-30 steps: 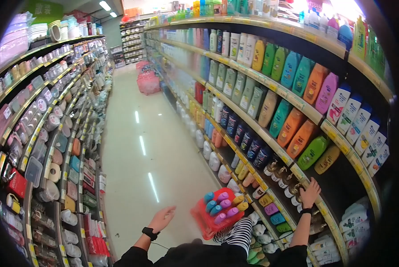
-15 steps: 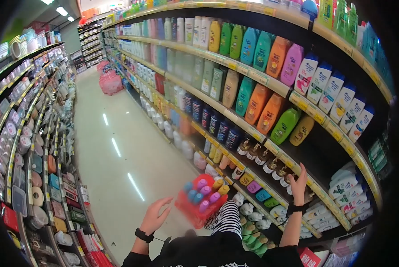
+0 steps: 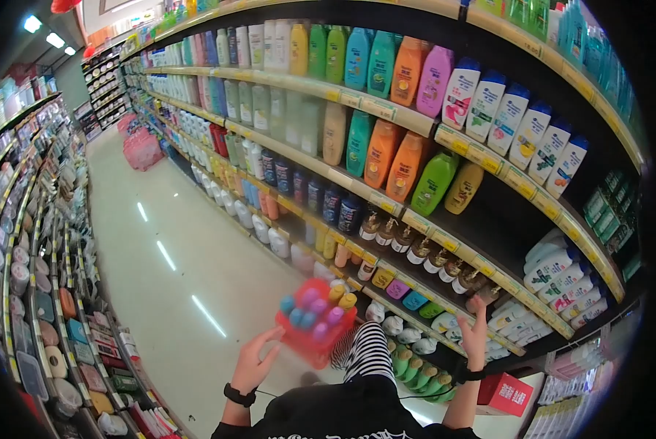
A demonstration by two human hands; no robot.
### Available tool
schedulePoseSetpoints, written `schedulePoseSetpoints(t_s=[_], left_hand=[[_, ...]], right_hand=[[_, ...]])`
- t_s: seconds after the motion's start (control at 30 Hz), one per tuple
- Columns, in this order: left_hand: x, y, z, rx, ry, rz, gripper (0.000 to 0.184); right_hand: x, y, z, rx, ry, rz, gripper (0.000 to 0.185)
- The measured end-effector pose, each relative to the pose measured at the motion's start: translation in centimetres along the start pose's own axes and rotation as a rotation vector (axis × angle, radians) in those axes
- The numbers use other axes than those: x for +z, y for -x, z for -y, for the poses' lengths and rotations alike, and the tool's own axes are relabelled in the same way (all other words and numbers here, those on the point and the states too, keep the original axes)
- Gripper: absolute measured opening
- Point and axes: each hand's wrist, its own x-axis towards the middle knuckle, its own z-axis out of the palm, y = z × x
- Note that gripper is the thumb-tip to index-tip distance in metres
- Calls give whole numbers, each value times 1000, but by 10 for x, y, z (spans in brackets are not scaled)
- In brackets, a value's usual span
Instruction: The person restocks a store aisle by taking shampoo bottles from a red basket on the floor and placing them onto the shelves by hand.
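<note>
My left hand (image 3: 257, 360) hangs open over the floor, its fingers apart and nothing in it. Just beyond its fingertips, a red basket (image 3: 321, 354) stands on the floor by the striped trouser leg (image 3: 372, 351). Purple bottles (image 3: 318, 309), blue bottles (image 3: 296, 316) and yellow bottles (image 3: 347, 301) stand upright in it, slightly blurred. My right hand (image 3: 475, 334) is raised, open and empty, in front of the lower shelves. Brown pump bottles (image 3: 440, 263) line the shelf just above and behind it. I cannot tell whether its fingertips touch anything.
Shampoo bottles fill the shelves on the right, among them orange (image 3: 381, 154), green (image 3: 435, 183) and white ones (image 3: 495, 108). Green-topped bottles (image 3: 421, 374) stand low beside my leg. A red box (image 3: 505, 394) is at lower right. Shelves of small goods (image 3: 57, 307) run along the left.
The view has turned right, so the shelves sit farther left. My right hand has come down and back from the shelf edge. My left hand stays open near the basket.
</note>
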Motion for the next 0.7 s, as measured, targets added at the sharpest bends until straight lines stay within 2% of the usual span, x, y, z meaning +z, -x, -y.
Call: schedulePoseSetpoints(t_s=[0.27,0.33,0.7], left_hand=[[14,-19,1,25,-16,82,35],[20,-25,3,44,-7,104,35],[63,-63,2,43,-11,250,35]], right_hand=[[-11,11,-4,14,-58,-23,59],[-15,9,-5,106,-59,-22,57],[-28,-22,-29,16,82,-45,53]])
